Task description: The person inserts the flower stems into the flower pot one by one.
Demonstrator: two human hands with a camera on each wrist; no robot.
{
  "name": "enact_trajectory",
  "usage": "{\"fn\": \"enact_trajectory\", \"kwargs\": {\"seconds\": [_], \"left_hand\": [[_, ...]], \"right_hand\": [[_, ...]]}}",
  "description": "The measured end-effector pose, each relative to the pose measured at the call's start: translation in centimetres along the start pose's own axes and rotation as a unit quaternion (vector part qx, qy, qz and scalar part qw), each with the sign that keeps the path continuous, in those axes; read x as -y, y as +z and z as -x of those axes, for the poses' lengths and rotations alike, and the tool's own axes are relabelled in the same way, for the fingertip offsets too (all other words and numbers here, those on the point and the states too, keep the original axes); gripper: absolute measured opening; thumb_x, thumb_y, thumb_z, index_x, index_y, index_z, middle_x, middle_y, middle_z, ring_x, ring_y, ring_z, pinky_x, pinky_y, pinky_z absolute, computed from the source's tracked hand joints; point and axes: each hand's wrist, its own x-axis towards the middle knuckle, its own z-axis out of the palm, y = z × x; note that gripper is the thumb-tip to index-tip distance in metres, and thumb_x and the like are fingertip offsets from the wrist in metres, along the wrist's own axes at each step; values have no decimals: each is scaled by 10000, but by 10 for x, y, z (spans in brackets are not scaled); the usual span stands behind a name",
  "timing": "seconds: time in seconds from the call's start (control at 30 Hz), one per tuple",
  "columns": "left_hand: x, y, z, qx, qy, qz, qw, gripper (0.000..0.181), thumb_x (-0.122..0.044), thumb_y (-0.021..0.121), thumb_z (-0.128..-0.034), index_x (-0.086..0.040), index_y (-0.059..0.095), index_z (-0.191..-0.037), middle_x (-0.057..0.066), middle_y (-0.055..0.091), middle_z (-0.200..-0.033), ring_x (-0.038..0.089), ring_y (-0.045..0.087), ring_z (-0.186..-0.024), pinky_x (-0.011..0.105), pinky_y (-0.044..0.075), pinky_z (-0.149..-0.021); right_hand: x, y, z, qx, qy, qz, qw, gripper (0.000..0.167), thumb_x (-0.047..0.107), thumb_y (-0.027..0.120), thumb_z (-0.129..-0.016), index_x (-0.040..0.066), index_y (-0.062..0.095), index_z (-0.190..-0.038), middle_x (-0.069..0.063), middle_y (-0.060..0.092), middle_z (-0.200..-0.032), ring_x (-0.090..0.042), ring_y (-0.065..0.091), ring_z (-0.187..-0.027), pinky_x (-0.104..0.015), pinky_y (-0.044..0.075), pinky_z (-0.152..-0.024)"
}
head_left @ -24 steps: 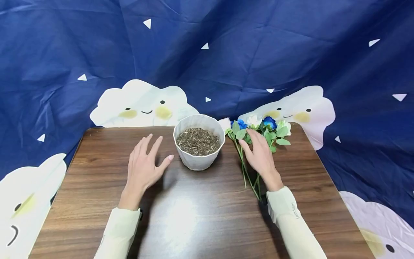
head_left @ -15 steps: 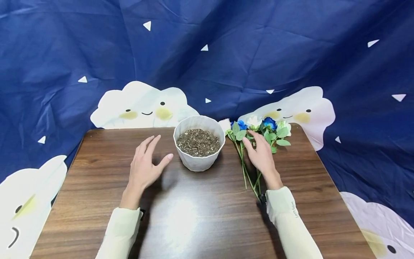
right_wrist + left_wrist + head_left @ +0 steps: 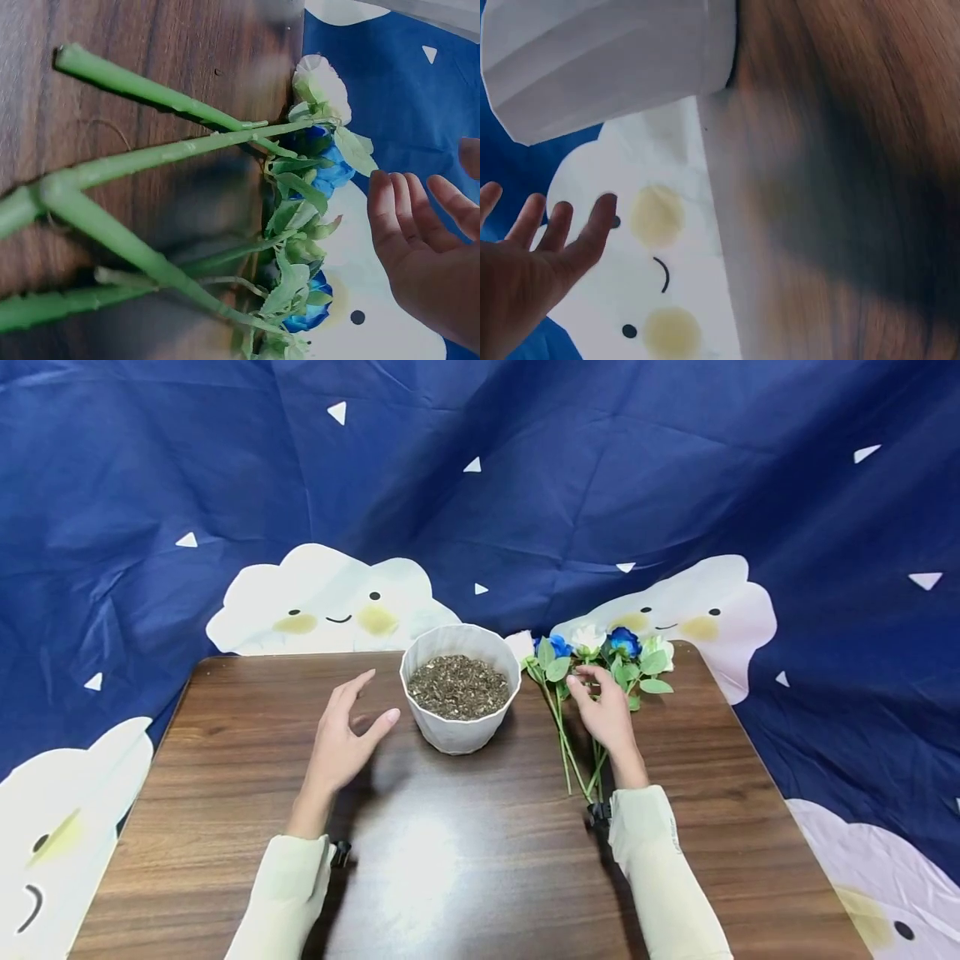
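Observation:
A white faceted flowerpot holding dark soil stands near the table's back edge. To its left my left hand hovers with spread, relaxed fingers, apart from the pot. Several artificial roses lie right of the pot, among them a blue rose and a white rose. Their green stems cross one another and point toward me. Over the leaves and stems is my right hand, fingers loosely bent and nothing between them. In the right wrist view its fingertips come close to a leaf; contact cannot be told.
The brown wooden table reflects a bright glare in front of the pot. Behind it hangs a blue cloth printed with white clouds and triangles. Small black wrist devices show at both cuffs.
My right hand has drawn slightly back, its fingers bending more above the roses. My left hand has turned a little, thumb still toward the pot. Pot and roses stay where they were.

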Motion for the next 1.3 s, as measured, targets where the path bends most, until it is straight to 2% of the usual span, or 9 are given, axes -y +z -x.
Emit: {"fn": "enact_trajectory", "kwargs": {"seconds": [0.1, 0.3, 0.4, 0.47, 0.63, 0.77, 0.9, 1.07, 1.3], "left_hand": [[-2, 1, -2, 87, -146, 420, 9990, 587, -237, 756, -929, -169, 531, -1467, 131, 520, -1409, 322, 471, -1304, 569, 515, -978], [-5, 1, -4, 181, -515, 1087, 9926, 530, -149, 727, -946, -99, 536, -1437, 165, 548, -1403, 348, 491, -1317, 491, 473, -1048], [-6, 4, -7, 276, -835, 1644, 9825, 526, -106, 727, -941, -52, 529, -1426, 182, 537, -1392, 362, 495, -1294, 426, 567, -964], [-7, 7, -9, 312, -1061, 2069, 9721, 524, -70, 727, -935, -26, 523, -1415, 181, 524, -1369, 354, 505, -1257, 406, 608, -876], [-6, 12, -14, 323, -1359, 2659, 9538, 520, -22, 718, -927, -7, 510, -1403, 172, 511, -1328, 270, 559, -1141, 472, 602, -873], [-7, 14, -19, 417, -1484, 2757, 9488, 550, -21, 720, -921, 15, 486, -1417, 198, 495, -1334, 219, 594, -1089, 532, 575, -902], [-9, 16, -24, 494, -1638, 2721, 9469, 562, -33, 723, -919, 4, 481, -1425, 182, 492, -1302, 187, 610, -1038, 573, 558, -905], [-12, 20, -31, 617, -1707, 2697, 9457, 571, -68, 724, -923, -36, 480, -1439, 177, 506, -1275, 179, 612, -1010, 576, 564, -898], [-14, 24, -33, 707, -1772, 2898, 9379, 597, -24, 700, -920, -37, 455, -1465, 233, 496, -1314, 171, 628, -1006, 601, 537, -928]], "right_hand": [[0, 2, -3, 43, 169, -119, 9998, 433, 290, 619, -1022, 6, 598, -1348, -221, 652, -1240, -374, 611, -1083, -474, 510, -900], [-2, 7, -8, 363, 555, -548, 9963, 414, 195, 662, -991, -58, 599, -1312, -270, 658, -1190, -279, 616, -988, -233, 500, -757], [-4, 9, -10, 456, 703, -657, 9943, 400, 160, 687, -970, -62, 607, -1293, -275, 667, -1171, -212, 627, -950, -176, 492, -733], [-5, 11, -11, 508, 766, -719, 9932, 404, 146, 701, -958, -65, 606, -1289, -276, 670, -1166, -173, 635, -930, -163, 494, -738], [-11, 14, -15, 641, 889, -787, 9909, 445, 155, 730, -937, -79, 595, -1290, -264, 673, -1165, -117, 644, -917, -159, 524, -751], [-15, 17, -16, 839, 1178, -960, 9848, 460, 150, 733, -934, -84, 578, -1299, -255, 667, -1171, -217, 664, -947, -257, 593, -777], [-15, 20, -17, 1101, 1556, -1382, 9719, 468, 112, 729, -933, -94, 548, -1313, -250, 643, -1177, -358, 662, -986, -428, 623, -828], [-15, 22, -20, 1217, 1592, -1234, 9719, 459, 106, 725, -931, -106, 550, -1298, -209, 666, -1117, -362, 656, -997, -424, 620, -838], [-17, 22, -22, 1481, 1509, -880, 9734, 460, 105, 714, -943, -121, 550, -1309, -134, 712, -999, -346, 670, -985, -358, 627, -791]]}}
